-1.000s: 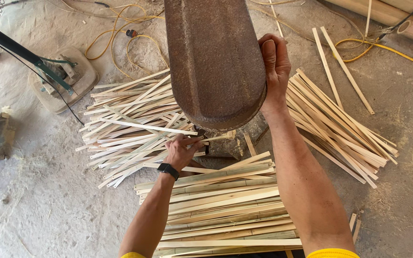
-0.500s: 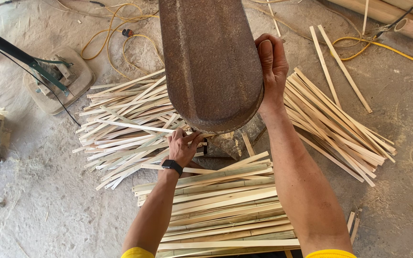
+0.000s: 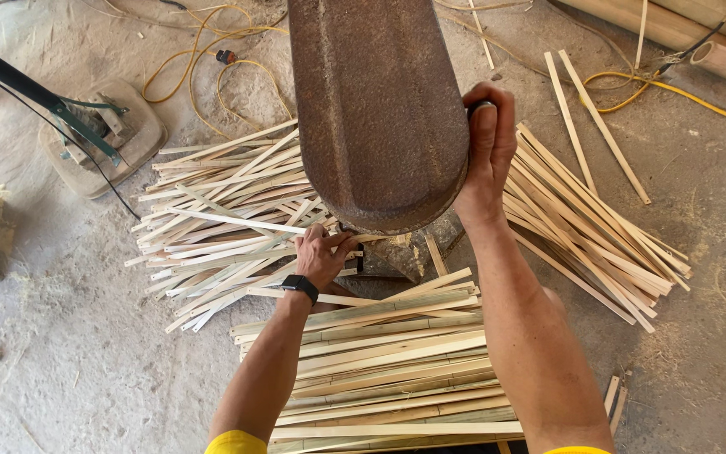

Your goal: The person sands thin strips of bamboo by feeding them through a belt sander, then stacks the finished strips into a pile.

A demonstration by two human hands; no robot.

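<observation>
Rusty machine housing fills top centre; right hand clenches its edge, left hand pinches a bamboo strip beneath.

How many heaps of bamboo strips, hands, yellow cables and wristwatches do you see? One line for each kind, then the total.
Heaps of bamboo strips: 3 (left heap, right heap, near stack)
Hands: 2 (left hand, right hand)
Yellow cables: 2 (one upper left, one upper right)
Wristwatches: 1 (black watch)
Total: 8
</observation>
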